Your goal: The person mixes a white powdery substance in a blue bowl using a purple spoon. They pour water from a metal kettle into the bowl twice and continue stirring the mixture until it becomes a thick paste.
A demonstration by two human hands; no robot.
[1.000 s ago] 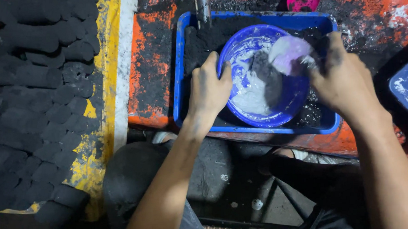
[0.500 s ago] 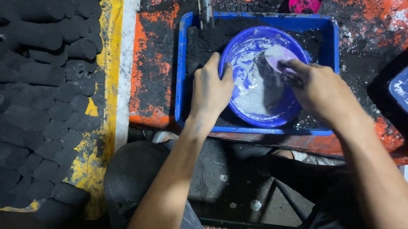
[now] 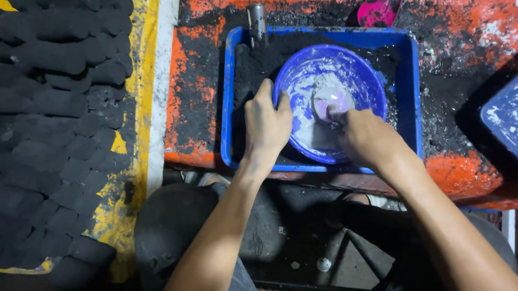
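Charcoal briquettes lie in rows far left. Inside the blue tray, my left hand clamps the blue bowl by its rim; my right hand pinches a pale lump against the bowl's whitish inside.

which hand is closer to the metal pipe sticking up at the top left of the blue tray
The left hand. It grips the blue bowl's left rim, just below the pipe. The right hand reaches into the bowl, farther right.
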